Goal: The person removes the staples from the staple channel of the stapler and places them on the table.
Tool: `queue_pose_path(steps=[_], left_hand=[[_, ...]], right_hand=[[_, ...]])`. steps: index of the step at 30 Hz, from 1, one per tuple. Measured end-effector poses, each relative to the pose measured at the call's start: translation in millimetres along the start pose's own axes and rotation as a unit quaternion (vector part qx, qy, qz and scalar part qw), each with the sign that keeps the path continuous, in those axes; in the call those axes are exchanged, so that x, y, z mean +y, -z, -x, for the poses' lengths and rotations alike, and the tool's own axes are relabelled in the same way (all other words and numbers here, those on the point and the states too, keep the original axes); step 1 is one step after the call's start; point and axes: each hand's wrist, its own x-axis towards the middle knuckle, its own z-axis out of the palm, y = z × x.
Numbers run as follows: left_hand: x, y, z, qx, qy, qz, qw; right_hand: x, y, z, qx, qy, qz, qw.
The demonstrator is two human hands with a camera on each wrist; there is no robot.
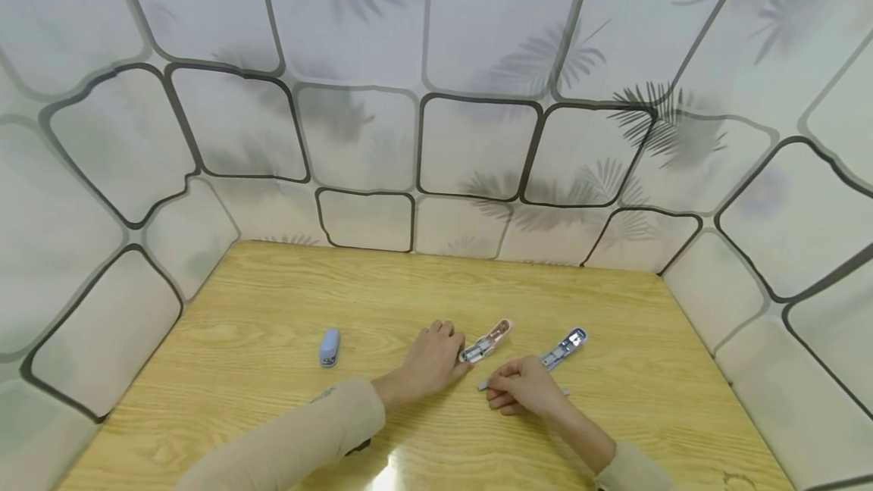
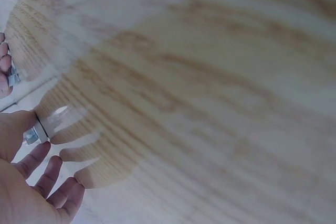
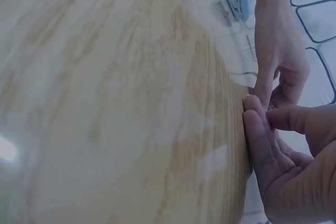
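Note:
An opened pink stapler (image 1: 488,340) lies on the wooden table (image 1: 273,301) with its metal channel facing up. My left hand (image 1: 455,358) grips its near end; in the left wrist view a metal end (image 2: 34,135) shows against my palm. My right hand (image 1: 494,386) lies just to its right and pinches a thin grey metal strip (image 1: 483,384) between thumb and fingers. The right wrist view shows my right hand's fingers (image 3: 257,129) pressed together, with the left hand (image 3: 278,51) beyond them. What the strip is cannot be told.
A second opened stapler, blue (image 1: 564,347), lies right of the pink one. A small closed blue stapler (image 1: 329,347) sits to the left and shows far off as the blue stapler (image 3: 236,6). Patterned walls (image 1: 436,135) enclose the table on three sides.

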Motion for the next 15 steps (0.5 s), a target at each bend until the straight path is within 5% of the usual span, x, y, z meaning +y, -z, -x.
queue_pose_path(steps=[15], left_hand=[[0.2,3.1,0.6,0.002,-0.001,0.008,1.0000]], right_hand=[[-1.9,-0.4,-2.8,-0.010,-0.015,-0.011,1.000]])
